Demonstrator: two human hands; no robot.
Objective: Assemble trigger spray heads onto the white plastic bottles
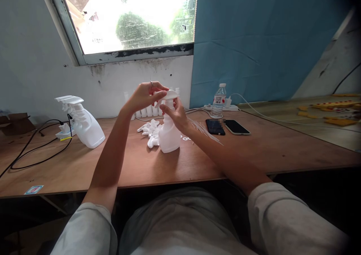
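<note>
A white spray bottle [169, 136] stands upright on the table in front of me, its trigger head [170, 94] on top. My left hand [145, 96] is closed on the front of the trigger head from the left. Around the neck, just below the head, wrap the fingers of my right hand [178, 114]. Part of the neck and trigger is hidden by my fingers. Beside the bottle lies a pile of loose white trigger heads [152, 129]. Thin white tubes [204, 129] and small white rings [185, 138] lie to its right.
White spray bottles with heads [88, 129] stand at the left near a power strip [64, 132] and black cables. Several white bottles [145, 112] line the wall. A water bottle [219, 102] and two phones [238, 127] sit at the right.
</note>
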